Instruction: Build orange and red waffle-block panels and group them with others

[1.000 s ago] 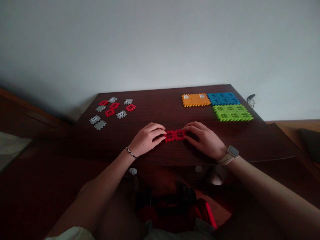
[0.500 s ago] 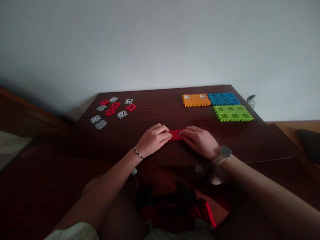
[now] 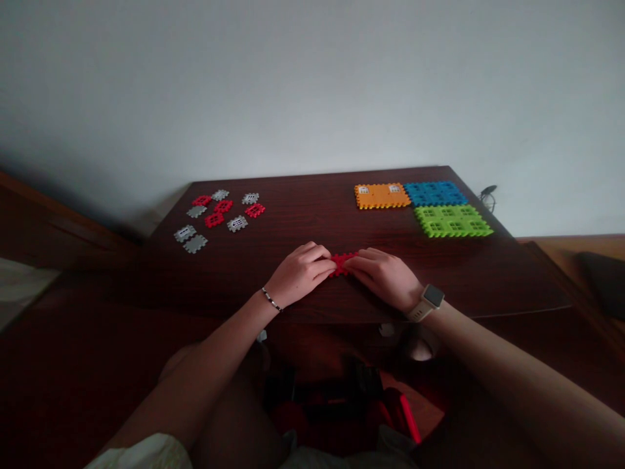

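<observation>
Head cam, red tile (image 3: pixel 343 263), betw. both hands (image 3: pixel 299 273) (image 3: pixel 385 277)

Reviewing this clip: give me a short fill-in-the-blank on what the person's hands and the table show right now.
The left hand and the right hand meet at a small ____ plastic piece on the dark wooden table.
A watch is worn on the ____ wrist.
The orange panel lies directly to the left of the ____ panel.

Missing words: red; right; blue.
</observation>
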### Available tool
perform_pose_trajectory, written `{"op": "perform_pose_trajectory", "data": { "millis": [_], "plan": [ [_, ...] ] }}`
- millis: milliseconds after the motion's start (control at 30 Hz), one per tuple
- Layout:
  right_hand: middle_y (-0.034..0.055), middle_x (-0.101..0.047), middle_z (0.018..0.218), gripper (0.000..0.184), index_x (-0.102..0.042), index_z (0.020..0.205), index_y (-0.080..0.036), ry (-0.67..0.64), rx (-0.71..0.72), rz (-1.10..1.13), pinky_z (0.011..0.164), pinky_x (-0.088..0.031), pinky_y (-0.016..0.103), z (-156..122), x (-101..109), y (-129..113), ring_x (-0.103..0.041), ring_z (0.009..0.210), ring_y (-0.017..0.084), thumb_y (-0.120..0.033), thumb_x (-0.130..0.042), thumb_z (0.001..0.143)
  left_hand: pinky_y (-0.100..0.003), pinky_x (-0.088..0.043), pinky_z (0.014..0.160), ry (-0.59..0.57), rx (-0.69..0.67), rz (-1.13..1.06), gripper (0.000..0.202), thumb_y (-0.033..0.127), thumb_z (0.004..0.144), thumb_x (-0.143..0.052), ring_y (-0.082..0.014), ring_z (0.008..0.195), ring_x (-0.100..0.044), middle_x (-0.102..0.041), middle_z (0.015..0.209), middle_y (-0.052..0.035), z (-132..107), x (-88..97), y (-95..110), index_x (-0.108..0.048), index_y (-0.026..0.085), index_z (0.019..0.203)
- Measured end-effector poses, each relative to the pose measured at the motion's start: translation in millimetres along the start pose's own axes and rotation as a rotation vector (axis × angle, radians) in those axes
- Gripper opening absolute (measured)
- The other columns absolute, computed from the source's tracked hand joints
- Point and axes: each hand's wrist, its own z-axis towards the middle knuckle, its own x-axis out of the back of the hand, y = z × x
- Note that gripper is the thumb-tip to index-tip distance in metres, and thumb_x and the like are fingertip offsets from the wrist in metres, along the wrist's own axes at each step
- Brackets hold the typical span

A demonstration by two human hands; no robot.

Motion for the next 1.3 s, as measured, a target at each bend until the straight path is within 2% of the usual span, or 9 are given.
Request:
{"op": "perform_pose_trajectory", "data": {
  "millis": [833,1067,1300],
  "plan": [
    [0.0073,-0.073,0.098,0.028,-0.079,0.119,-0.023,-0.016,-0.026,-0.047,0.077,-0.046,0.031,-1.1,2.4,-1.3,-0.064,0.092,0.022,-0.031,-0.052,0.115,-0.034,-0.054,0.093,0.016,-0.025,0.005,0.018,0.021,0.109,-0.062,-0.021,0.1,-0.062,-0.071,0.104,-0.0067,0.0,-1.1,0.2,-0.079,0.018,0.104],
    [0.0077,-0.074,0.103,0.021,-0.077,0.115,-0.023,-0.076,-0.059,-0.132,0.074,-0.044,0.032,1.6,4.2,-11.3,-0.064,0.095,0.023,-0.025,-0.057,0.112,-0.034,-0.056,0.095,-0.003,-0.021,0.02,0.017,0.022,0.109,-0.062,-0.0206,0.101,-0.063,-0.072,0.106,-0.0065,-1.4,-2.7,-1.4,-0.078,0.02,0.105],
    [0.0074,-0.076,0.104,0.02,-0.077,0.114,-0.023,-0.091,-0.079,-0.156,0.075,-0.047,0.032,3.3,2.6,-14.6,-0.067,0.098,0.024,-0.026,-0.057,0.112,-0.036,-0.056,0.097,-0.009,-0.03,0.023,0.017,0.023,0.109,-0.062,-0.0216,0.104,-0.064,-0.072,0.109,-0.007,-1.5,-4.6,-3.4,-0.078,0.019,0.105]
  ]
}}
